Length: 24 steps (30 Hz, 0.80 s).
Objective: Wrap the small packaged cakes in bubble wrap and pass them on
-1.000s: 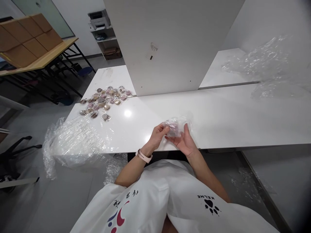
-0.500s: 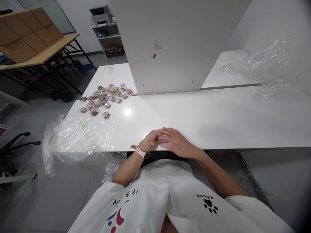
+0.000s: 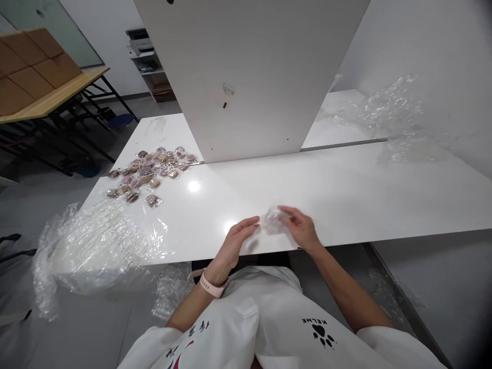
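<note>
A crumpled piece of clear plastic wrap (image 3: pixel 273 220) is held just above the white table by my right hand (image 3: pixel 304 230), its thumb and fingers closed on the wrap's right side. On the other side, my left hand (image 3: pixel 235 242) has its fingers stretched out toward the wrap. Its fingertips are close to the wrap's left edge; whether they touch it I cannot tell. A pink watch band (image 3: pixel 213 285) circles my left wrist. Whether anything lies inside the wrap cannot be made out.
Several small clear-wrapped pieces, brown, pink and yellowish (image 3: pixel 148 171), lie at the table's left. A sheaf of clear plastic bags (image 3: pixel 96 243) hangs over the front-left edge. An upright white panel (image 3: pixel 249 77) stands behind; loose clear plastic (image 3: pixel 395 110) lies at right.
My hands have moved apart, the right one lifting the plastic wrap away from the left, whose fingers have straightened. The view has shifted a little.
</note>
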Tool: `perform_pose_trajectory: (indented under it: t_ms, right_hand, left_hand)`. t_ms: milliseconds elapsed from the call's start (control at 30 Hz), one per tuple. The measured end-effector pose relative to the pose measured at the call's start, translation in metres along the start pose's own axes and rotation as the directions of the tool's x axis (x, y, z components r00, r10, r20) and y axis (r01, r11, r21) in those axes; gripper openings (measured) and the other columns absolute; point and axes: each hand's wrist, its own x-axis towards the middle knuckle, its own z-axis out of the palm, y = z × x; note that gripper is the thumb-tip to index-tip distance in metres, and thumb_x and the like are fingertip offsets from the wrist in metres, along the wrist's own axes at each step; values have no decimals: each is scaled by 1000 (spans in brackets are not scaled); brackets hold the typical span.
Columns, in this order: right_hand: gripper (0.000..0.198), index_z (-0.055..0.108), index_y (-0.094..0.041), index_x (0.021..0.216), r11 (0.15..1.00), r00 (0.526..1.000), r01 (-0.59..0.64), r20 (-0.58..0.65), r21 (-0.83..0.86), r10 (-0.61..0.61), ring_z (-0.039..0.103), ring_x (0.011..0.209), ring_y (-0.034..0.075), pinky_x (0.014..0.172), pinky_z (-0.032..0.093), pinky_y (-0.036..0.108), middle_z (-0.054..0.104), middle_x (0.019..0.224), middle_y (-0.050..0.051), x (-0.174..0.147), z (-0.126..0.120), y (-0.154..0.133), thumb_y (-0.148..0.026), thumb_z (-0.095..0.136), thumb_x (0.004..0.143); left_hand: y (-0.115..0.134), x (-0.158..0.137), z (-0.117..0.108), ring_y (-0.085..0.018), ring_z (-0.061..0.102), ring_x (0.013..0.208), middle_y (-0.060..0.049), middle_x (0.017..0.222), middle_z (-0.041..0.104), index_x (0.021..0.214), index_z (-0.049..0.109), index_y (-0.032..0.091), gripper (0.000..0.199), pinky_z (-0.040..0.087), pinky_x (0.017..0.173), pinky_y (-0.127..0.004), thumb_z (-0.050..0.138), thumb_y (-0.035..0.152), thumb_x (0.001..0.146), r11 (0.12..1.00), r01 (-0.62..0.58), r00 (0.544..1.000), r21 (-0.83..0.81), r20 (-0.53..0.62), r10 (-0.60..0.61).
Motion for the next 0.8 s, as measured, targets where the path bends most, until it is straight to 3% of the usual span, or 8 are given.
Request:
perform_pose_trajectory:
  t_ms: [33, 100, 167, 200, 300, 433, 633, 800]
  right_hand:
    - [32, 69, -21, 109, 993, 978, -103, -175, 62, 112, 68, 79, 16, 76, 60, 32, 73, 94, 4, 18, -9, 13, -39, 71, 83]
    - [38, 65, -18, 107, 946, 812, -203, -496, 252, 306, 64, 72, 13, 70, 59, 30, 69, 87, 1, 65, -34, 39, -41, 74, 79]
    - [33, 58, -17, 108, 888, 618, -225, -645, 402, 449, 64, 74, 10, 70, 58, 27, 66, 92, 0, 123, -67, 60, -36, 70, 84]
    - [26, 56, -16, 111, 866, 583, -262, -645, 426, 494, 63, 75, 8, 70, 57, 25, 66, 94, 1, 155, -83, 66, -31, 62, 90]
    - [25, 53, -10, 122, 846, 571, -374, -624, 381, 534, 63, 81, 6, 74, 55, 25, 64, 103, 5, 242, -114, 75, -20, 43, 101]
    - [32, 56, -12, 124, 874, 605, -434, -647, 221, 464, 62, 98, 15, 86, 53, 37, 61, 118, 9, 309, -101, 83, -32, 52, 100]
    - [29, 56, -21, 99, 867, 697, -482, -654, -122, 295, 42, 126, 25, 111, 24, 48, 61, 113, 6, 311, -66, 112, -31, 72, 78]
    - [50, 50, -20, 135, 731, 726, -438, -685, -524, -57, 10, 148, 28, 113, 1, 56, 26, 159, 20, 282, -132, 131, -36, 59, 89]
  left_hand:
    - [-6, -1, -3, -29, 49, 136, -11, 145, 54, 129, 62, 23, 40, 37, 113, -48, 58, 39, 91, 975, -93, 983, 202, -134, 122]
    - [-25, 0, -14, -33, 33, 146, -14, 153, 44, 135, 57, 21, 44, 27, 118, -56, 54, 38, 94, 779, -147, 867, 610, -300, 398]
    - [-47, 4, -27, -36, 25, 150, -17, 155, 41, 136, 56, 16, 45, 20, 120, -61, 50, 35, 96, 530, -77, 781, 845, -280, 559]
    - [-57, 6, -31, -36, 25, 150, -17, 155, 41, 137, 55, 16, 44, 18, 120, -62, 49, 33, 96, 426, -51, 772, 903, -235, 590]
    - [-75, 11, -37, -33, 32, 148, -13, 155, 43, 141, 52, 20, 45, 21, 121, -59, 47, 32, 98, 240, -23, 775, 970, -134, 617]
    - [-73, 12, -35, -32, 37, 145, -11, 153, 46, 141, 52, 22, 44, 26, 120, -57, 49, 30, 98, 169, 6, 753, 986, -116, 648]
    - [-69, 13, -35, -29, 41, 143, -9, 152, 48, 141, 52, 24, 45, 28, 120, -53, 51, 28, 96, 149, 27, 740, 989, -120, 662]
    - [-71, 15, -34, -29, 42, 143, -7, 151, 50, 141, 52, 27, 46, 27, 120, -53, 53, 30, 95, 184, 24, 732, 983, -143, 666]
